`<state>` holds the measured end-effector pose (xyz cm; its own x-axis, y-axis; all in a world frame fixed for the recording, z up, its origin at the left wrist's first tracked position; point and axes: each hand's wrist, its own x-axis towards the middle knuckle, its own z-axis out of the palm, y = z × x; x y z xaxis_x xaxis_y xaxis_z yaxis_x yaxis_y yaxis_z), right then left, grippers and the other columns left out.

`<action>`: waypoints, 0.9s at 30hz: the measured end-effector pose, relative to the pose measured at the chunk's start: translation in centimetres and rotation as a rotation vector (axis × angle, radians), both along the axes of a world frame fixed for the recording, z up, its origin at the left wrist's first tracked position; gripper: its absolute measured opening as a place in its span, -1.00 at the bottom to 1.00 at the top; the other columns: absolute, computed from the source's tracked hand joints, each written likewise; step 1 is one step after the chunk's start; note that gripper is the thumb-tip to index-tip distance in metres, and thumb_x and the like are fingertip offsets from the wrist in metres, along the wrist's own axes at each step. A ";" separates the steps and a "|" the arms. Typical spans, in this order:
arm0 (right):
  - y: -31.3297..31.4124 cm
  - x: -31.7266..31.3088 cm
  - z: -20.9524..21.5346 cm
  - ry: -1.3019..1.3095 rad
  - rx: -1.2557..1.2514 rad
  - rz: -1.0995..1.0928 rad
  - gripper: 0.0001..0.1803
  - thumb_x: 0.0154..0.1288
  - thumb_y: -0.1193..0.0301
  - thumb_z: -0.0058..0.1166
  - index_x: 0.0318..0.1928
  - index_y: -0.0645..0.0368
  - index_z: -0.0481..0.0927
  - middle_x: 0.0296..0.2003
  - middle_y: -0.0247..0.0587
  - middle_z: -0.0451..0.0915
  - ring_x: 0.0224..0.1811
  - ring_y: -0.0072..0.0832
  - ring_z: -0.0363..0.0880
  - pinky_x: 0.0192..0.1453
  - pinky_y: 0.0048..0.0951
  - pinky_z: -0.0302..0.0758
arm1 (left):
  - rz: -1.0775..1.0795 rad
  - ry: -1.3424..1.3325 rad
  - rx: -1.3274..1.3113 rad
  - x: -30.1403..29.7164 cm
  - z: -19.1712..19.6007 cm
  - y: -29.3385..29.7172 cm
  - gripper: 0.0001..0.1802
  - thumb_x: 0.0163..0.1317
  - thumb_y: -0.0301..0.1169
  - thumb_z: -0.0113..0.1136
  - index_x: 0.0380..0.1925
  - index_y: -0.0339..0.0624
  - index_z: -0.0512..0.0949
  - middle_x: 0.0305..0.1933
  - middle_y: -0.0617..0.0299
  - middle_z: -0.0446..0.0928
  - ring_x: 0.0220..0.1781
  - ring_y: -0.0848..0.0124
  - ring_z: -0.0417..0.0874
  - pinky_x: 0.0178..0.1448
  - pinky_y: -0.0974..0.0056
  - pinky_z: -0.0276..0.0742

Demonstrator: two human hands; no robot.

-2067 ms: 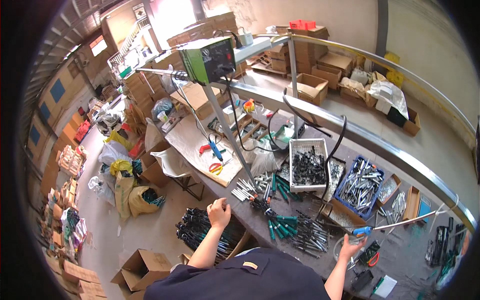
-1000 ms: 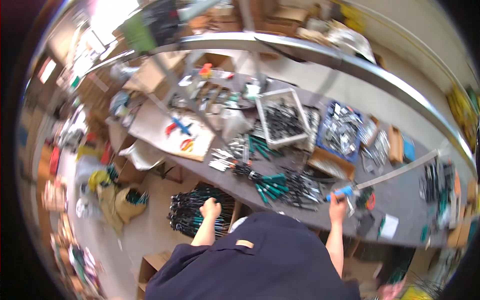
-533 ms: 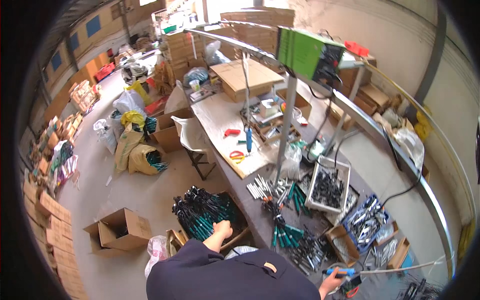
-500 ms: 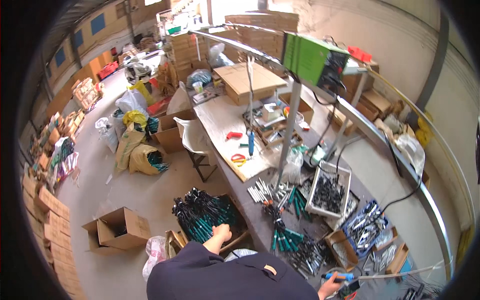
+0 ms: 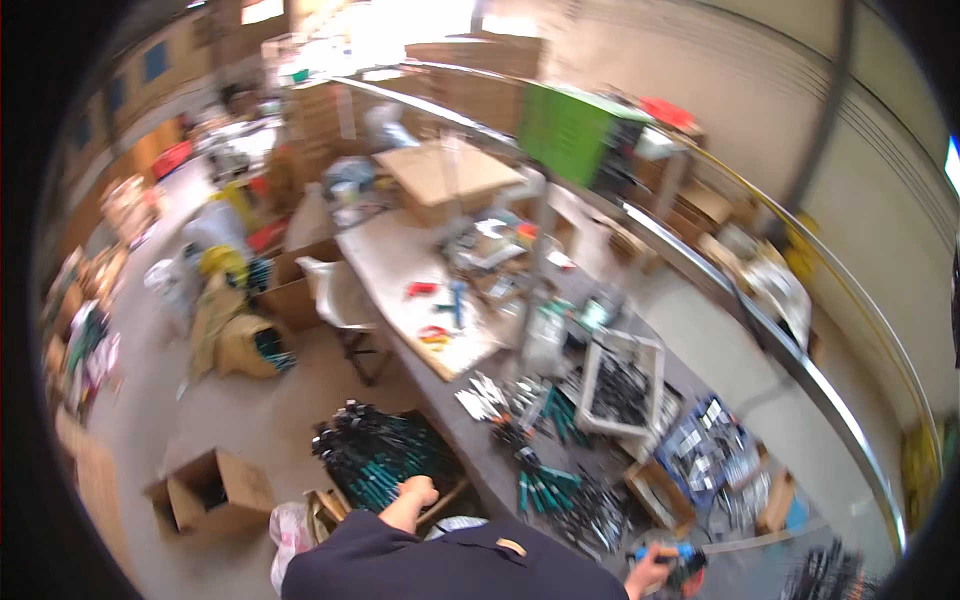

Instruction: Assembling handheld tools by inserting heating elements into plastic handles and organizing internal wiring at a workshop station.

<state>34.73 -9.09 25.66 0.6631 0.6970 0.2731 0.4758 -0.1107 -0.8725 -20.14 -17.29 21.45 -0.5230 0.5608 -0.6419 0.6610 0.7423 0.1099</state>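
My left hand (image 5: 418, 490) is at the near edge of a cardboard box (image 5: 452, 497), over a heap of teal and black rods (image 5: 372, 470). Its fingers look curled; anything inside them is hidden. At the lower right, my right hand (image 5: 650, 572) is closed round a blue electric screwdriver (image 5: 686, 551), blurred by motion. A dark object with a red part lies close beside that hand. On the bench nearby are teal rods (image 5: 548, 488) and a pile of thin dark and silver parts (image 5: 592, 515).
A white tray (image 5: 655, 385) of black parts and a blue crate (image 5: 690, 478) of metallic pieces stand on the bench. A metal rail (image 5: 770, 345) crosses above it, carrying a green box (image 5: 570, 135). An open carton (image 5: 240, 490) and stuffed sacks (image 5: 215, 325) sit on the floor.
The whole view has shifted, so the scene sits further left and is more blurred. My left hand stays at the rod box, and my right hand still holds the screwdriver.
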 end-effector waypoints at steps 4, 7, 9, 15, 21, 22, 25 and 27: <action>-0.3 -2.8 4.7 -0.093 -0.015 0.052 -0.45 0.20 0.02 0.30 -0.17 0.32 0.55 -0.32 0.01 0.66 -0.24 -0.04 0.62 -0.15 -0.14 0.48 | -0.037 -0.076 0.009 -0.2 0.4 -0.1 -0.59 0.10 -0.14 0.15 -0.08 0.02 0.69 0.07 0.09 0.63 0.16 0.13 0.61 0.21 0.07 0.52; -1.2 -1.6 3.1 -0.061 -0.139 0.020 -0.45 0.23 0.01 0.27 -0.16 0.33 0.55 -0.29 0.00 0.66 -0.22 -0.06 0.62 -0.11 -0.16 0.49 | -0.052 -0.068 -0.018 -0.1 0.4 1.8 -0.58 0.10 -0.12 0.17 -0.07 0.00 0.70 0.05 0.06 0.64 0.15 0.12 0.62 0.22 0.09 0.51; -1.5 -1.5 3.0 -0.005 -0.064 0.033 -0.46 0.26 0.03 0.26 -0.15 0.35 0.55 -0.29 0.01 0.65 -0.22 -0.09 0.62 -0.08 -0.16 0.49 | -0.097 -0.084 -0.041 -0.4 -0.3 2.0 -0.57 0.11 -0.11 0.18 -0.09 -0.06 0.69 0.02 0.05 0.65 0.10 0.12 0.64 0.18 0.10 0.53; -2.1 -2.8 6.2 -0.081 -0.125 -0.026 -0.47 0.26 0.07 0.28 -0.15 0.38 0.57 -0.27 0.04 0.65 -0.21 -0.11 0.62 -0.07 -0.17 0.50 | -0.091 -0.192 -0.073 0.0 -0.3 1.7 -0.53 0.14 -0.10 0.17 -0.03 -0.14 0.66 0.08 0.03 0.61 0.15 0.10 0.61 0.20 0.10 0.52; -1.6 -1.1 3.4 -0.270 -0.213 -0.164 -0.40 0.19 0.04 0.33 -0.09 0.39 0.56 -0.24 0.10 0.66 -0.18 0.04 0.60 -0.06 -0.06 0.49 | -0.059 -0.258 -0.077 0.5 -0.2 0.8 -0.44 0.03 0.00 0.24 -0.11 -0.21 0.68 0.05 -0.07 0.62 0.12 0.08 0.64 0.16 0.12 0.54; -1.1 -1.0 2.9 -0.167 -0.182 -0.109 -0.37 0.17 0.01 0.34 -0.06 0.37 0.54 -0.24 0.10 0.65 -0.18 0.09 0.59 -0.05 -0.02 0.47 | -0.056 -0.266 -0.074 0.1 0.1 0.8 -0.42 0.02 0.02 0.26 -0.11 -0.22 0.68 0.04 -0.08 0.62 0.13 0.07 0.63 0.15 0.12 0.54; -1.0 -0.7 3.2 -0.151 -0.176 -0.016 -0.36 0.19 0.02 0.33 -0.01 0.36 0.52 -0.21 0.11 0.65 -0.15 0.06 0.60 -0.06 -0.05 0.48 | -0.061 -0.228 -0.042 0.0 -1.7 -0.3 -0.42 0.02 0.02 0.26 -0.12 -0.24 0.68 0.02 -0.10 0.62 0.12 0.06 0.63 0.14 0.11 0.54; -0.6 -1.3 3.7 -0.156 -0.130 -0.023 -0.41 0.21 0.08 0.33 -0.03 0.36 0.52 -0.18 0.10 0.65 -0.14 0.00 0.62 -0.07 -0.09 0.50 | -0.047 -0.259 -0.036 -0.1 -1.5 -0.7 -0.44 0.04 0.00 0.24 -0.12 -0.23 0.68 0.02 -0.11 0.62 0.11 0.06 0.64 0.15 0.10 0.54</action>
